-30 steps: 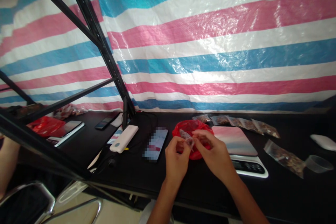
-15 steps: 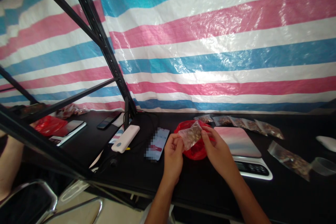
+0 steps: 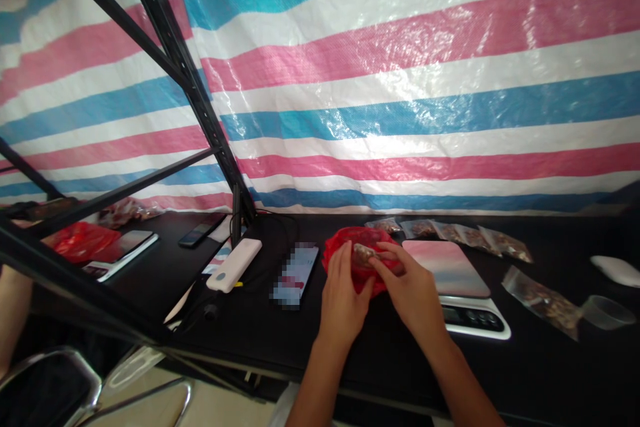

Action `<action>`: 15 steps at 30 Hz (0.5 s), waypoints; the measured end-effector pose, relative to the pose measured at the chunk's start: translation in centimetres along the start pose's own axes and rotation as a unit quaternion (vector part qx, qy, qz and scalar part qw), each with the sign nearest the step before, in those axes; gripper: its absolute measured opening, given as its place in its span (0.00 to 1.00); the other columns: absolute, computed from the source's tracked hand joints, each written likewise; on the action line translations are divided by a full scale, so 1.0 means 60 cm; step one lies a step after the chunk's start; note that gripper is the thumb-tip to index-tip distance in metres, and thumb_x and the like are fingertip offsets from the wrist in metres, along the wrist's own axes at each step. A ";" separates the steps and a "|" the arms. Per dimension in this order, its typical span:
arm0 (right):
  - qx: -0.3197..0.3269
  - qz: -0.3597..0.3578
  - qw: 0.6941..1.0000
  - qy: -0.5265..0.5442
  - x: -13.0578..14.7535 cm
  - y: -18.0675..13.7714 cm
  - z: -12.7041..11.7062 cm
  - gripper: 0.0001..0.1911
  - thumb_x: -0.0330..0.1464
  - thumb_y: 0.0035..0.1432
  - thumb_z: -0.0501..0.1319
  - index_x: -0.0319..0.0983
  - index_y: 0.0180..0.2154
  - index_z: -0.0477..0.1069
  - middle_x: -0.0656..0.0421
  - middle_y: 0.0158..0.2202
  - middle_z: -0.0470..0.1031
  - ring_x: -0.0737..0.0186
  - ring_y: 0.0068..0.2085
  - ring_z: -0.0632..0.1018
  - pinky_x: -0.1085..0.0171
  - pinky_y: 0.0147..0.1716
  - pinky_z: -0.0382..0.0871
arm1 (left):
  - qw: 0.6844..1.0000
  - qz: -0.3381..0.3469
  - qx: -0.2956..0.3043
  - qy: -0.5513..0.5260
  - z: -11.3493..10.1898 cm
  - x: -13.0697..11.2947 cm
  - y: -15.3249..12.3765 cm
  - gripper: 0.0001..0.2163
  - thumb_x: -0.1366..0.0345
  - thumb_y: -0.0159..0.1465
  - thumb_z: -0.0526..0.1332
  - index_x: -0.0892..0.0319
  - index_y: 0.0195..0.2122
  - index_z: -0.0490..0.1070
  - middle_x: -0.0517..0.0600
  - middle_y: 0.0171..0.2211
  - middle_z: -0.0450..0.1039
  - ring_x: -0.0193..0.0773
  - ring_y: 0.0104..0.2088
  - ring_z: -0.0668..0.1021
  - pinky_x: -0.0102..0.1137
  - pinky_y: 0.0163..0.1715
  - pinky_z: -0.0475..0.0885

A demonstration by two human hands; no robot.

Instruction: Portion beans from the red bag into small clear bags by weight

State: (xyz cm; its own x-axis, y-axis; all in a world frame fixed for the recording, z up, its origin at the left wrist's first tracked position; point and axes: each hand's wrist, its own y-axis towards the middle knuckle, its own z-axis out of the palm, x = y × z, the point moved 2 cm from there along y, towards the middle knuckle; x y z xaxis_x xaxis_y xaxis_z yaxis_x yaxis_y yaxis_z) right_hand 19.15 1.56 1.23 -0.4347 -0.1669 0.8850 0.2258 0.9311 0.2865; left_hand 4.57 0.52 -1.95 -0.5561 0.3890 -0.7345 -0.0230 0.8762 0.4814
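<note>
The left hand (image 3: 343,307) and right hand (image 3: 407,293) are both closed and working together over a red plastic bag (image 3: 336,255) on the bench (image 3: 550,380). The left hand's fingers grip the side of the bag. The right hand's fingertips (image 3: 385,255) pinch a small clear bag of dried brown pieces (image 3: 365,255), which lies at the red bag's mouth, partly sunk in the red plastic.

Just right of the hands is a digital kitchen scale (image 3: 473,317) with a pale pink platform (image 3: 445,267). Behind it, a row of small filled clear bags (image 3: 450,230) lies along the back of the black bench. Another filled bag (image 3: 543,303) lies right of the scale, near a clear plastic cup (image 3: 607,312) and a white oval object (image 3: 617,271).

Left of the hands are a phone with a blurred screen (image 3: 293,275), a white power bank (image 3: 234,265) with black cables, and a dark phone (image 3: 200,230). Further left, beyond a black metal shelf frame (image 3: 185,73), a tablet (image 3: 123,253) sits beside a second red bag (image 3: 83,241).

A blue, pink and white striped tarpaulin (image 3: 400,100) hangs as the wall behind the bench. A metal-framed chair (image 3: 50,387) stands at the lower left, and another person's arm (image 3: 13,313) shows at the left edge.
</note>
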 end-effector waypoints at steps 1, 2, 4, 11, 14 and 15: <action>0.000 -0.004 1.000 -0.007 0.002 -0.003 0.003 0.18 0.48 0.55 0.65 0.44 0.41 0.80 0.57 0.36 0.85 0.55 0.30 0.81 0.58 0.35 0.75 | 1.000 -0.005 0.012 0.011 0.001 0.001 0.000 0.30 0.66 0.65 0.64 0.57 0.68 0.59 0.60 0.66 0.65 0.50 0.68 0.67 0.50 0.67 0.64; 0.001 -0.006 1.000 -0.008 0.003 -0.006 0.007 0.17 0.48 0.55 0.65 0.44 0.39 0.80 0.58 0.35 0.84 0.56 0.28 0.80 0.58 0.33 0.74 | 1.000 -0.013 0.019 0.020 0.003 0.002 0.000 0.29 0.65 0.66 0.63 0.57 0.67 0.60 0.60 0.64 0.68 0.51 0.66 0.70 0.50 0.65 0.67; 0.005 -0.005 1.000 0.011 0.005 -0.010 0.013 0.16 0.48 0.56 0.65 0.44 0.37 0.79 0.58 0.31 0.83 0.57 0.25 0.79 0.59 0.30 0.73 | 0.999 -0.031 0.021 0.037 0.004 0.002 0.000 0.25 0.62 0.67 0.62 0.58 0.65 0.63 0.60 0.59 0.73 0.53 0.61 0.74 0.51 0.62 0.70; -0.032 0.026 0.997 0.058 0.004 -0.009 0.010 0.18 0.49 0.55 0.66 0.42 0.38 0.79 0.61 0.21 0.78 0.56 0.24 0.79 0.61 0.26 0.71 | 0.996 -0.030 0.041 0.069 0.010 -0.001 -0.020 0.42 0.72 0.57 0.67 0.58 0.72 0.51 0.62 0.65 0.64 0.55 0.67 0.65 0.53 0.67 0.60; -0.016 0.019 0.999 0.019 0.003 -0.006 0.006 0.17 0.48 0.56 0.65 0.43 0.38 0.80 0.61 0.22 0.78 0.56 0.25 0.79 0.61 0.28 0.71 | 0.997 -0.031 0.050 0.053 0.006 -0.007 -0.025 0.46 0.71 0.57 0.67 0.57 0.74 0.44 0.63 0.67 0.59 0.55 0.69 0.62 0.53 0.68 0.59; -0.007 0.017 1.000 0.010 0.003 -0.005 0.006 0.16 0.48 0.56 0.65 0.43 0.39 0.80 0.61 0.23 0.78 0.56 0.26 0.79 0.60 0.28 0.71 | 0.997 -0.035 0.041 0.053 0.003 -0.011 -0.025 0.45 0.70 0.58 0.67 0.57 0.74 0.44 0.64 0.66 0.59 0.55 0.69 0.62 0.53 0.68 0.59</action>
State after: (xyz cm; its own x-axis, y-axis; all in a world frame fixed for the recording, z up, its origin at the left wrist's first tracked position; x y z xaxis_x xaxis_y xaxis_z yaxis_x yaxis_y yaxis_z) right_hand 18.67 1.36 1.13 -0.4084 -0.1424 0.9016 0.2529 0.9314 0.2616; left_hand 5.12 -0.99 -2.28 -0.6402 0.2982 -0.7079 0.0011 0.9219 0.3874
